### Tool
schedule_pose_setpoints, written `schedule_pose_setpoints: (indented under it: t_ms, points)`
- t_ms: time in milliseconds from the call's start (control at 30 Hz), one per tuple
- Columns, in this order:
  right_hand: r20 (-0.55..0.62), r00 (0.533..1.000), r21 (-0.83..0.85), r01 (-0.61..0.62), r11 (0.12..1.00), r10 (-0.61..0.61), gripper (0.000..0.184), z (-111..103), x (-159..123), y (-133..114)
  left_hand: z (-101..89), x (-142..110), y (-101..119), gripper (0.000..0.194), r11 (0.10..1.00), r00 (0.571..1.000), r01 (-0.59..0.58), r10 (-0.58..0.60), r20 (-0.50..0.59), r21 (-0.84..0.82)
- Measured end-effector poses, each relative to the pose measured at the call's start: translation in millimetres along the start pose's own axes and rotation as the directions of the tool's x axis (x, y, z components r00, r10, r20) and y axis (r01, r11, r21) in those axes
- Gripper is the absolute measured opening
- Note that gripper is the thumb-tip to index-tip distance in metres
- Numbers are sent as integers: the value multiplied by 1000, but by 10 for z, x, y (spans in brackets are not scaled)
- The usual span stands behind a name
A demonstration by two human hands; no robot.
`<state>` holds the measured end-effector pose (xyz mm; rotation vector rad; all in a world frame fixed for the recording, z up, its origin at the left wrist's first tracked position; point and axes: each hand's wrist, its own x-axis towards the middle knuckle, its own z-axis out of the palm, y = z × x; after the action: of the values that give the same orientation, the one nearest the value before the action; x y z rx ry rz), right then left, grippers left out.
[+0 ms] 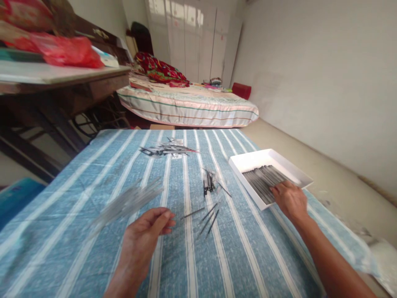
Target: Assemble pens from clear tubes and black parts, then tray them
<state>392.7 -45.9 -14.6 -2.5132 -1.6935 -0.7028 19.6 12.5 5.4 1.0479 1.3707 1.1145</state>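
Note:
My right hand (290, 199) is over the near right part of a white open box (248, 188). Its fingers are bent together and touch a row of slim dark grey, pen-like sticks (262, 180); whether one is pinched is hidden. My left hand (145, 231) hovers above the cloth, fingers curled and thumb pressed to them, with nothing showing between. Just right of it lie several loose thin dark rods (209, 221). Beyond these is a small heap of short black parts (210, 182). Left of my left hand, a blurred bundle of clear thin tubes (132, 200) is spread out.
A blue and white striped cloth (173, 269) covers the work surface. Toward its far edge lies a pile of dark thin pieces in clear wrapping (169, 149). A bed (192, 103) stands behind, and a side table (62, 74) with a red plastic bag (66, 49) is at left.

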Motion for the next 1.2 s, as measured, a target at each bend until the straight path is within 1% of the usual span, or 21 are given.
schedule_pose_setpoints:
  t_ms: [100,233,333,400,467,533,600,700,767,867,933,967,1000,1067,1100,1200]
  points:
    - [-33,999,36,11,999,-10,34,26,-17,-7,-24,35,-31,24,1000,1000,-10,10,1,5]
    - [-41,999,61,14,998,-12,38,51,-44,-10,-63,33,-34,25,999,999,-31,31,-16,6]
    - [-53,999,63,11,998,-7,36,99,-62,7,-102,44,-37,25,998,997,-67,67,-38,7]
    - [-56,998,77,11,997,-7,33,140,-67,27,-151,88,-63,26,995,992,-98,99,-73,21]
    - [-53,999,111,3,994,3,30,178,-65,48,-228,159,-103,25,986,981,-139,150,-127,90]
    - [-43,999,153,-14,988,21,28,203,-62,64,-323,234,-143,24,955,956,-185,229,-182,232]
    - [-45,998,190,-35,981,44,28,209,-64,69,-413,293,-170,23,876,919,-210,328,-218,434]
    - [-78,996,215,-25,976,43,29,194,-81,55,-496,333,-193,23,698,870,-201,449,-202,688]
    - [-99,995,215,-1,977,22,31,183,-98,43,-509,337,-208,25,573,844,-204,514,-155,794]
    - [-111,994,230,15,973,11,32,191,-119,40,-483,335,-230,27,379,811,-221,584,-46,899]
    - [-107,994,249,-6,968,33,33,207,-124,45,-454,333,-229,27,253,815,-224,578,38,941]
    - [-102,993,257,-26,966,54,34,212,-123,47,-440,332,-222,27,210,822,-227,565,71,951]
    - [-93,993,263,-51,964,78,35,213,-120,47,-428,329,-210,26,178,833,-228,545,98,957]
    - [-73,990,281,-92,955,117,35,206,-102,40,-411,324,-181,26,163,848,-238,515,124,957]
    - [-64,990,296,-105,949,129,35,200,-88,35,-406,325,-167,27,117,865,-220,482,138,969]
    - [-43,988,367,-120,922,145,35,194,-32,17,-395,343,-133,30,31,886,-168,443,137,985]
